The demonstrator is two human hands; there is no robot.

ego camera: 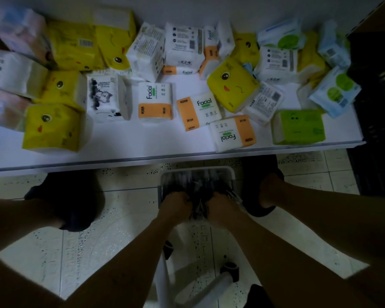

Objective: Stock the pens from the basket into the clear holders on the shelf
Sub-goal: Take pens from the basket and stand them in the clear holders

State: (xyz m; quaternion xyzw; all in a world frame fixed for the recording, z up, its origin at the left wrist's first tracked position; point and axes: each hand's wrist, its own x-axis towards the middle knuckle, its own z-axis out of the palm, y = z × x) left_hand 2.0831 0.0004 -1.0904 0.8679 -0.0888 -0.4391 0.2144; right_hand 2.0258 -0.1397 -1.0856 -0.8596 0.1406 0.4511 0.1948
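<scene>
A white basket (229, 172) full of dark pens (198, 185) stands on the tiled floor between my feet, just below the shelf edge. Both hands reach down into it. My left hand (176, 205) has its fingers curled round a bunch of pens at the basket's near side. My right hand (219, 207) grips pens right beside it, the two hands almost touching. The picture is dim and blurred, so single pens are hard to tell apart. No clear holders are in view.
A white shelf (165, 145) above the basket carries several tissue packs, yellow (231, 85), orange-and-white (155, 103) and green (298, 126). A dark crate (376, 107) stands at the right. My feet in dark shoes (76, 196) flank the basket. A white wheeled frame (209, 283) lies below my arms.
</scene>
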